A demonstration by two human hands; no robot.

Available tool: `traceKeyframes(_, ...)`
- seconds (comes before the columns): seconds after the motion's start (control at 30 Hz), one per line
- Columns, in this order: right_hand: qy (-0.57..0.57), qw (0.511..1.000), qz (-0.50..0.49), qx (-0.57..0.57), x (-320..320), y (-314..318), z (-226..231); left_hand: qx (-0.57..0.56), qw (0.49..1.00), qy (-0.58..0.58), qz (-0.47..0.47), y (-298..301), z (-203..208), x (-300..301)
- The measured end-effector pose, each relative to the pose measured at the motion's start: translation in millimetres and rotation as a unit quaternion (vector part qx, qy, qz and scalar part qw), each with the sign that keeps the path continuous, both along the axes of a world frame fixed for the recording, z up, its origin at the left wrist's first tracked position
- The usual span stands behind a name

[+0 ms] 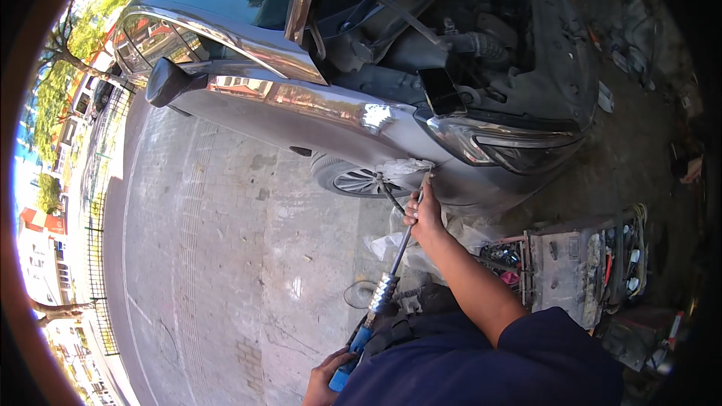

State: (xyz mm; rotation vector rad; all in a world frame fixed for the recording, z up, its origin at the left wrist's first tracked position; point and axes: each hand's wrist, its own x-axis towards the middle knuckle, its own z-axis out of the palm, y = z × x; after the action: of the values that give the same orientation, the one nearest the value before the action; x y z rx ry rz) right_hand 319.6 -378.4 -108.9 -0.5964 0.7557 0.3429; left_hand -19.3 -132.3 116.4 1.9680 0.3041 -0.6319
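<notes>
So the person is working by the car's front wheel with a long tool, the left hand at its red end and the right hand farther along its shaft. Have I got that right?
Not quite: the head view shows that the end of the long tool at the left hand is blue, not red. The right hand is indeed farther along, by the car's front wheel.

head-worn fisheye | from above, facing down | car [263, 111] near | dark rim, edges perhaps unreliable
</notes>
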Motion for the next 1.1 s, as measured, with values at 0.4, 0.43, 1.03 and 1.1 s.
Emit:
traceKeyframes(0.4,-0.001,1.0,-0.004,-0.027,1,4,-2,0.0,1.0,0.0,-0.019,4,-1,6)
traceKeyframes(0.43,0.001,0.999,-0.006,-0.031,1,4,-3,0.003,1.0,-0.002,-0.027,5,-2,7)
traceKeyframes(1.03,0.01,0.999,-0.029,-0.017,2,9,3,0.021,0.992,-0.02,-0.124,39,-21,12)
traceKeyframes(1.1,-0.034,0.999,-0.034,0.0,-1,6,-8,0.016,0.992,-0.028,-0.118,39,-21,13)
